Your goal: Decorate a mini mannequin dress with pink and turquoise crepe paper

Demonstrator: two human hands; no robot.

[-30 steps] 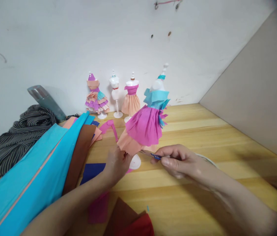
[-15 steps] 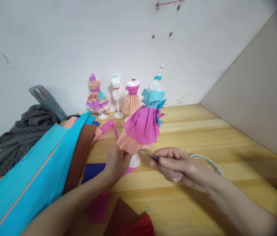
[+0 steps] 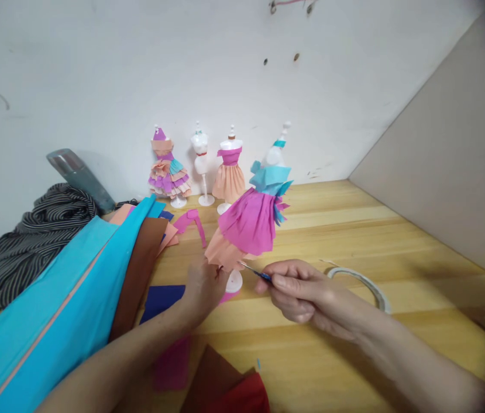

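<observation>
A small dress-form mannequin (image 3: 273,156) leans to the right in front of me. It wears a turquoise top (image 3: 270,179), a magenta skirt (image 3: 249,221) and a peach layer (image 3: 224,250) beneath. My left hand (image 3: 208,289) is closed at the lower left edge of the peach layer, steadying the mannequin; its fingertips are partly hidden. Below shows the round white base (image 3: 234,280). Between thumb and fingers, my right hand (image 3: 296,289) pinches a thin metal tool with a dark blue handle (image 3: 265,277). The tool's tip meets the peach hem.
Three other mannequins, a ruffled one (image 3: 169,172), a bare one (image 3: 202,163) and a peach-skirted one (image 3: 229,178), stand by the wall. Turquoise fabric (image 3: 74,298) and striped cloth (image 3: 45,235) lie left. A tape roll (image 3: 365,281) sits right, red fabric (image 3: 242,396) in front.
The mannequin's top has dipped slightly and shifted a little to the right. My right hand and the tool have moved slightly left, with the tip closer against the peach hem.
</observation>
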